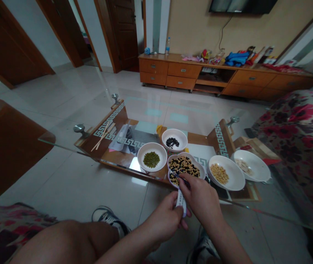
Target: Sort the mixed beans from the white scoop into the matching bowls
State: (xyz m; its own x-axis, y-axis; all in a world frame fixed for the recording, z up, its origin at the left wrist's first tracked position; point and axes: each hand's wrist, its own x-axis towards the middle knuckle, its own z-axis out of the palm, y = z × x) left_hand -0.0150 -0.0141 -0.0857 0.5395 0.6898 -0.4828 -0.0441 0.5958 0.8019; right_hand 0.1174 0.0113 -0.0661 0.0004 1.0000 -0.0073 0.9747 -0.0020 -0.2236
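Observation:
A white flower-shaped dish holds a mix of dark and yellow beans at the front of the glass table. My right hand is at the dish's near rim, its fingers pinching a thin dark tool over the beans. My left hand is shut around a white printed strip below the dish. Whether that strip joins the dish is hidden by my fingers. Around the dish stand white bowls of green beans, black beans and yellow soybeans.
A white bowl with pale pieces stands at the right, and loose chopsticks lie at the table's far left. A floral sofa runs along the right side. A wooden cabinet holding assorted items stands beyond the tiled floor.

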